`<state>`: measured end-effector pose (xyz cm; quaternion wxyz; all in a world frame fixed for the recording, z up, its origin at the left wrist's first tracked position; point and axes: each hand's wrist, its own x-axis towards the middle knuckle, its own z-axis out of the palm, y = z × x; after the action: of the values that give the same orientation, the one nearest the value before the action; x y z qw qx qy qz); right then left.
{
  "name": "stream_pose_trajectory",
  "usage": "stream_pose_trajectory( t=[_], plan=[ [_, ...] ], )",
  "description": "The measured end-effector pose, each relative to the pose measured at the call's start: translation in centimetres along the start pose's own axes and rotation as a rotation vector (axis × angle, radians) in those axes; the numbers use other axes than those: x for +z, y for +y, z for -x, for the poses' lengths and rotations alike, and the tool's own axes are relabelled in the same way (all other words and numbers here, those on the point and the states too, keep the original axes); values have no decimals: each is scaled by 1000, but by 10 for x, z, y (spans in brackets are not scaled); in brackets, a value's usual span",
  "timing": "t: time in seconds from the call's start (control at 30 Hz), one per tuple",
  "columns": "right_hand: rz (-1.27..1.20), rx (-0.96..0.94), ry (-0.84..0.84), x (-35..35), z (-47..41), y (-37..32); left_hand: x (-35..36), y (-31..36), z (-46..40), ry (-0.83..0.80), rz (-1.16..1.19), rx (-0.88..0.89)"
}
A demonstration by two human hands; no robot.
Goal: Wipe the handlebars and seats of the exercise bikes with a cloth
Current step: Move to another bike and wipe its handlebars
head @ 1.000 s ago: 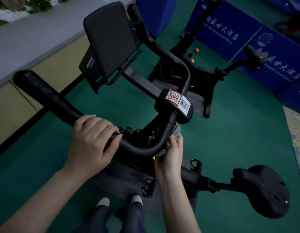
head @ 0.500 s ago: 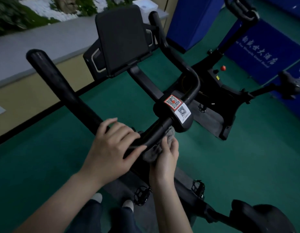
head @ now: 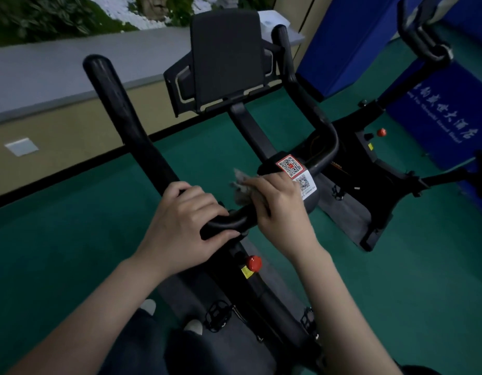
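A black exercise bike stands in front of me, its looped handlebar (head: 131, 125) running from a long left horn round to the right horn. My left hand (head: 180, 226) grips the near curve of the bar. Just to its right my right hand (head: 280, 209) holds a grey cloth (head: 241, 186) over the top of the bar, beside the centre clamp with QR stickers (head: 295, 171). A dark tablet holder (head: 226, 58) rises behind the bar. The seat is out of view.
A second black bike (head: 369, 169) stands to the right on the green floor, with blue padded panels (head: 434, 112) behind it. A red knob (head: 254, 263) sits on the near bike's frame, pedals (head: 217, 315) below. A beige wall and grey ledge (head: 58, 77) run along the left.
My right hand with the cloth has come from under the bar up over its top. My left hand has slid along the bar toward the centre. The view has swung, dropping the seat from sight.
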<state>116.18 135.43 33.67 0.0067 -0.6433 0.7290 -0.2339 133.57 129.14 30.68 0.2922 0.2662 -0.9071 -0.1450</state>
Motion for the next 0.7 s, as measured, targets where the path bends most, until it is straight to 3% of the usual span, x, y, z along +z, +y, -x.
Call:
stream_pose_trajectory(
  t=[0.17, 0.4, 0.7],
  plan=[
    [-125, -110, -255, -11, -9, 0, 0, 0, 1, 5, 22, -19],
    [394, -175, -209, -23, -26, 11, 1, 0, 1, 27, 40, -17],
    [218, -174, -313, -12, -19, -5, 2, 1, 0, 55, 26, -19]
  ],
)
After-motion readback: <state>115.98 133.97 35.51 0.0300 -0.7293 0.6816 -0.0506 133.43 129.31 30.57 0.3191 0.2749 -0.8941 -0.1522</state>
